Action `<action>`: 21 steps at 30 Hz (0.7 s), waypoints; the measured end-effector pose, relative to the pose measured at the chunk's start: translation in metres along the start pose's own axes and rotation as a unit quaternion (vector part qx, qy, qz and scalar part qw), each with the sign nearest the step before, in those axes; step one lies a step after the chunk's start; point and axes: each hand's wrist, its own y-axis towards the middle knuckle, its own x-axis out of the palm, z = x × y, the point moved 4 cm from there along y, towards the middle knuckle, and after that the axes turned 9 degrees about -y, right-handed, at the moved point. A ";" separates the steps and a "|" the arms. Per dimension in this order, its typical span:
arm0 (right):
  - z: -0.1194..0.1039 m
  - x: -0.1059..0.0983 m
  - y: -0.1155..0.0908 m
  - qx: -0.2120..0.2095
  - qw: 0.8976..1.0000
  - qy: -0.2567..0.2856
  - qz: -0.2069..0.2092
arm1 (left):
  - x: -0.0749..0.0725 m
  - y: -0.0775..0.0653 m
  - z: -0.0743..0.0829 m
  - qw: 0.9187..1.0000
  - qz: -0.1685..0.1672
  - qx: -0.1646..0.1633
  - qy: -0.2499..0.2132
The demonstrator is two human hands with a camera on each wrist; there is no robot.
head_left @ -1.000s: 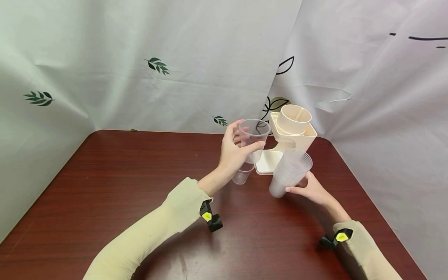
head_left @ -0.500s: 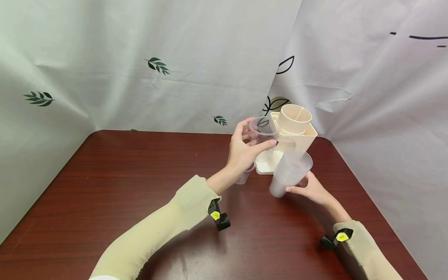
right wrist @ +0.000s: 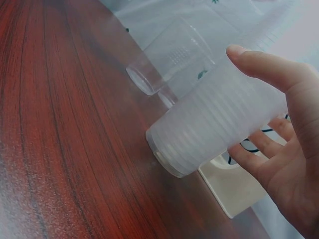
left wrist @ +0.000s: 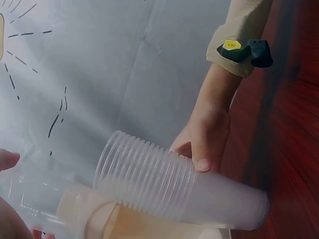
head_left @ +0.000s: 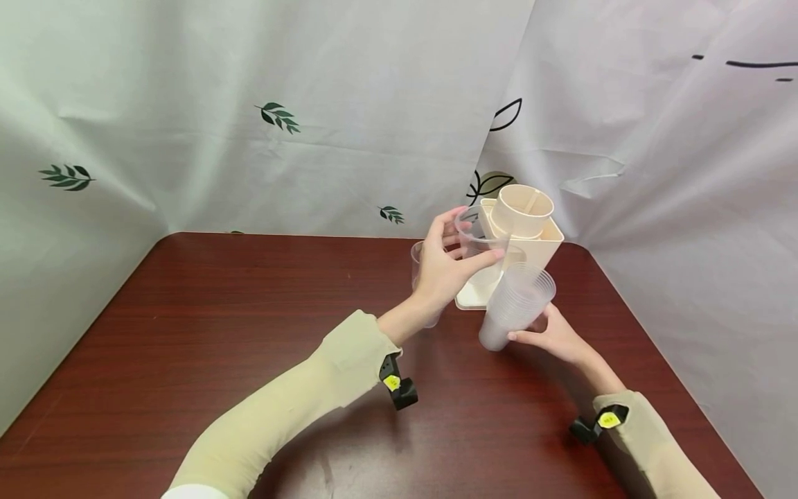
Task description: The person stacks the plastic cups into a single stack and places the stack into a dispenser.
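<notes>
Centrally, in the head view, the left hand holds a clear cup roughly upright, thumb on its near side and fingers round its far side, parted only by the cup's body. To the lower right, the right hand grips a leaning stack of nested cups, mouth to the upper right; whether its base touches the worktop cannot be told. Behind both is a cream stand, right of centre. The left hand's light wrap presumably spares the thin wall; the right hand's low hold likely leaves the stacked rims free.

In the left-wrist view, the cup is at the lower left, between thumb and fingers of the left hand, just beside the stack's rims. The right thumb lies across the stack below those rims, probably keeping the tilted cups together.

In the right-wrist view, the stack runs from the centre to the upper right, within the curve of the right hand: thumb above, fingers below. Beyond it, at upper centre, a loose cup stands on the worktop, clear of that hand.
</notes>
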 end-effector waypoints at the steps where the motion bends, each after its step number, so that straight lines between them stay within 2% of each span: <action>1: 0.000 0.000 0.000 -0.001 1.000 0.001 -0.001 | 0.001 0.000 0.000 1.000 0.000 0.000 -0.001; 11: -0.001 -0.001 0.001 0.007 1.000 -0.010 -0.007 | 0.010 0.002 0.004 0.999 -0.010 0.040 0.018; 21: -0.001 -0.001 0.000 0.017 1.000 -0.017 -0.001 | 0.023 0.001 0.006 0.997 -0.031 0.075 0.004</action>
